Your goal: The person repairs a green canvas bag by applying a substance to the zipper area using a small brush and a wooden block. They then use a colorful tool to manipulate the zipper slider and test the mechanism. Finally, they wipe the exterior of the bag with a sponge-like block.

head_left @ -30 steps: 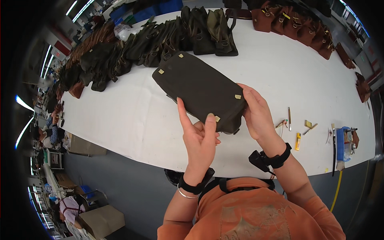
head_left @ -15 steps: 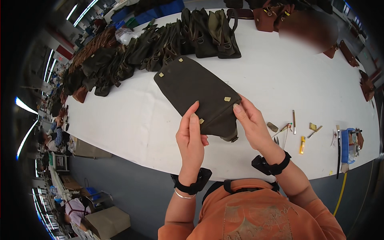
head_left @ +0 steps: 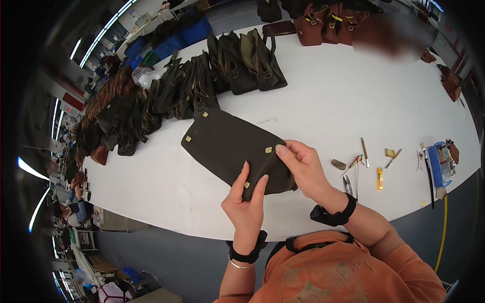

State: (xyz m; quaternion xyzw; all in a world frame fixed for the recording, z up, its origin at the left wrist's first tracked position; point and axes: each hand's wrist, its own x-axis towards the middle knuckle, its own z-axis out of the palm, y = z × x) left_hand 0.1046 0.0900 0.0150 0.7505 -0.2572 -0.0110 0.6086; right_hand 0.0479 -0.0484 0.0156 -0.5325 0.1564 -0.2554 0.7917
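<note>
A dark olive bag (head_left: 227, 146) is held over the white table, its flat base turned up toward me. Small yellowish tabs sit near the corners of that base. My left hand (head_left: 244, 202) grips the near edge, thumb and fingers on either side of a corner tab. At the right end, my right hand (head_left: 305, 169) pinches the bag's edge, its thumb beside another tab. The far end of the bag reaches toward a row of similar bags. Its underside and opening are hidden from view.
Dark bags (head_left: 242, 65) stand in a row along the far left of the white table (head_left: 166, 197). Brown bags (head_left: 328, 25) lie at the back. To the right are a yellow lighter (head_left: 380, 178), scissors (head_left: 347, 185), a brush (head_left: 365, 152) and a blue bin (head_left: 439, 164).
The bag and both hands have shifted slightly left and lower in the picture, and the bag lies more level. My right thumb has moved onto the base near a tab. The view has tilted.
</note>
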